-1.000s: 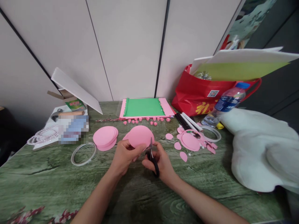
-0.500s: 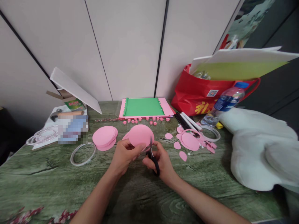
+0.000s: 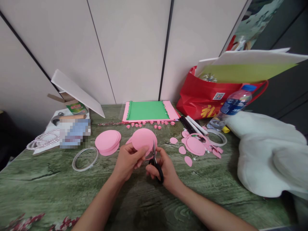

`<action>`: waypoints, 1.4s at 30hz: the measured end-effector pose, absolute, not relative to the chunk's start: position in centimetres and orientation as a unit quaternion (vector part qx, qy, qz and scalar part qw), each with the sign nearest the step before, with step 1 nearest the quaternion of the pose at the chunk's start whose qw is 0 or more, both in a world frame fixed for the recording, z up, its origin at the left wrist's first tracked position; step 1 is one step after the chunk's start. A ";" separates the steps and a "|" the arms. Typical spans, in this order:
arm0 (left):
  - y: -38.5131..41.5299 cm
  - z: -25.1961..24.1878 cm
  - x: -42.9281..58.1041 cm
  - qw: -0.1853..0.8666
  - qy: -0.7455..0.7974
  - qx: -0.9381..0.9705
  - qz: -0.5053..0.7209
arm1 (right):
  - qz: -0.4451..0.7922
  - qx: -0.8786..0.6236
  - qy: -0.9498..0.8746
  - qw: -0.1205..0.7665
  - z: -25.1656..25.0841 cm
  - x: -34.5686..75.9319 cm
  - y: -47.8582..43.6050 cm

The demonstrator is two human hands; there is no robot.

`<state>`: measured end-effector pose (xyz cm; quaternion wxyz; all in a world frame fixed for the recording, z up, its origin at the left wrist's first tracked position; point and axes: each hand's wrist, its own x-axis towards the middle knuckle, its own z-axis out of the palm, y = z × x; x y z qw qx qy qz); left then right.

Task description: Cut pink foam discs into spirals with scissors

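Observation:
My left hand [image 3: 128, 160] pinches a pink paper circle [image 3: 143, 139] and holds it up over the green table [image 3: 60, 189]. My right hand [image 3: 163, 168] grips black-handled scissors [image 3: 156, 162], whose blades point up into the circle's right edge. A stack of pink circles [image 3: 107, 141] lies just left of my hands. Cut pink petals and a pink ring [image 3: 194, 146] lie to the right.
A roll of clear tape [image 3: 85, 158] lies at the left, another tape ring [image 3: 218, 137] at the right. Green and pink sheets [image 3: 147, 110] lie by the wall. A red bag [image 3: 207, 99], a water bottle [image 3: 231, 107] and white cloth [image 3: 271, 154] fill the right side.
The scissors and my right hand have shifted slightly left and down along the circle's edge. My left hand has turned the pink circle a little.

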<state>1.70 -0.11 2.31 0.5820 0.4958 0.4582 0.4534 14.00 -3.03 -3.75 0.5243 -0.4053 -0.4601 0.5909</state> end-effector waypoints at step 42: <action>0.0 2.3 1.4 0.591 0.438 0.509 0.447 | 0.582 -0.420 -0.454 0.528 -3.3 14.0 -3.0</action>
